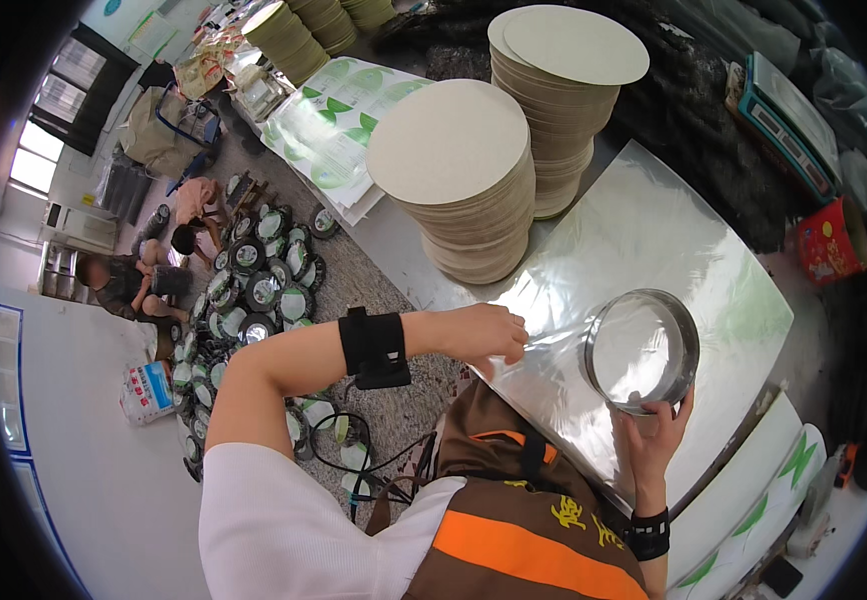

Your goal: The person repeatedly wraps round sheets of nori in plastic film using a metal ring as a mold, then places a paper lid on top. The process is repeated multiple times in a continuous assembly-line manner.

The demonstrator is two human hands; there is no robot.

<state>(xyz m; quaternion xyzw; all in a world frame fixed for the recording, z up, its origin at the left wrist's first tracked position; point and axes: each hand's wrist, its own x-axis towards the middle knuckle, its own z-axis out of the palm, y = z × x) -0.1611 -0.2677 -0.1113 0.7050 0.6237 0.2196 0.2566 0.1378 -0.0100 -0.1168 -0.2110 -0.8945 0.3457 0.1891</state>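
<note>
My left hand [482, 334] is at the left edge of a shiny silver film sheet [673, 232], its fingertips pinching the film. Creases in the film run from those fingers towards a round metal ring [692, 349]. The ring rests on the sheet, and my right hand [655, 439] grips its near wall between thumb and fingers. Through the ring's opening the same reflective surface shows. Just beyond my left hand rises a tall stack of round grey cardboard discs [452, 150]. A second disc stack [576, 52] stands behind it, its top discs shifted sideways.
Printed green-and-white sheets [343, 112] lie left of the stacks. A weighing scale [790, 127] and a red tub [831, 240] stand at right. On the floor at left is a heap of round wrapped packs [261, 289], with two people [126, 285] beside it. Cables [362, 457] hang near me.
</note>
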